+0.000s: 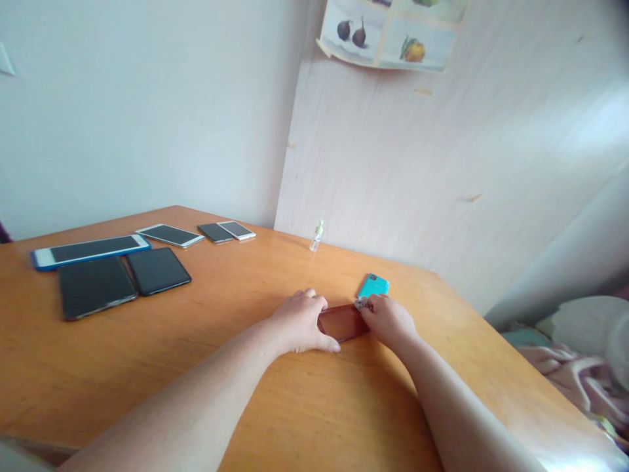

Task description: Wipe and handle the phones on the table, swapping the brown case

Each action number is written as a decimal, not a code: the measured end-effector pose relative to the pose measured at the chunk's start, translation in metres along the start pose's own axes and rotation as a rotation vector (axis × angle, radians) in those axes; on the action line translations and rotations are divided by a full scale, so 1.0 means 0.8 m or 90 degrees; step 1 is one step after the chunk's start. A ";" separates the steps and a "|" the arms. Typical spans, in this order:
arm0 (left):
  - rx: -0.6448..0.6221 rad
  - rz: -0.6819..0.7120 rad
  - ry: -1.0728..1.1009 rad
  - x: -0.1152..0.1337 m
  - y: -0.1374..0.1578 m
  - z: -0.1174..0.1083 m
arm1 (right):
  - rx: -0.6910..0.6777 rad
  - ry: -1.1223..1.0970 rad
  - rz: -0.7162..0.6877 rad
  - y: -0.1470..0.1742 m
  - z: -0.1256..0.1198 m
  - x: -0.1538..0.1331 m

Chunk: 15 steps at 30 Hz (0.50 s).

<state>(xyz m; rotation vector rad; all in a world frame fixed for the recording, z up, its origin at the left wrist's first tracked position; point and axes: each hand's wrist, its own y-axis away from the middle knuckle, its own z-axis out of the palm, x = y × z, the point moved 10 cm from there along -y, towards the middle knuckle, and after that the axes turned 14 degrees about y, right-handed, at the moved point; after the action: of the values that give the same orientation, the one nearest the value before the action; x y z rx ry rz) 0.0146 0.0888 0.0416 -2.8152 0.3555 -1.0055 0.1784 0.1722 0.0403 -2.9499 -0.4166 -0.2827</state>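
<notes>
A flat reddish-brown phone [343,323], perhaps in a case, lies on the wooden table in front of me. My left hand [303,322] grips its left end, thumb along the near edge and fingers at the far side. At the right end, my right hand [388,319] is closed around a small greyish crumpled cloth [362,303], pressed to the phone's far right corner. The right fingertips are partly hidden. Just beyond the right hand lies a turquoise phone [374,285] with its camera side up.
On the left of the table [236,282] lie several tablets and phones, among them a blue-edged tablet [93,250], a black tablet [97,287] and a white phone [236,229]. A small clear spray bottle [317,236] stands near the back edge, by the wall.
</notes>
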 end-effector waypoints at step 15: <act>-0.001 -0.009 0.033 0.003 0.001 -0.003 | -0.109 -0.215 -0.211 0.028 -0.011 -0.017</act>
<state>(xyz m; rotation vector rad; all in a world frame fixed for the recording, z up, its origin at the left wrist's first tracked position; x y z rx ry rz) 0.0146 0.0872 0.0446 -2.8008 0.3417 -1.0843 0.1705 0.1461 0.0431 -3.0869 -0.9729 0.1597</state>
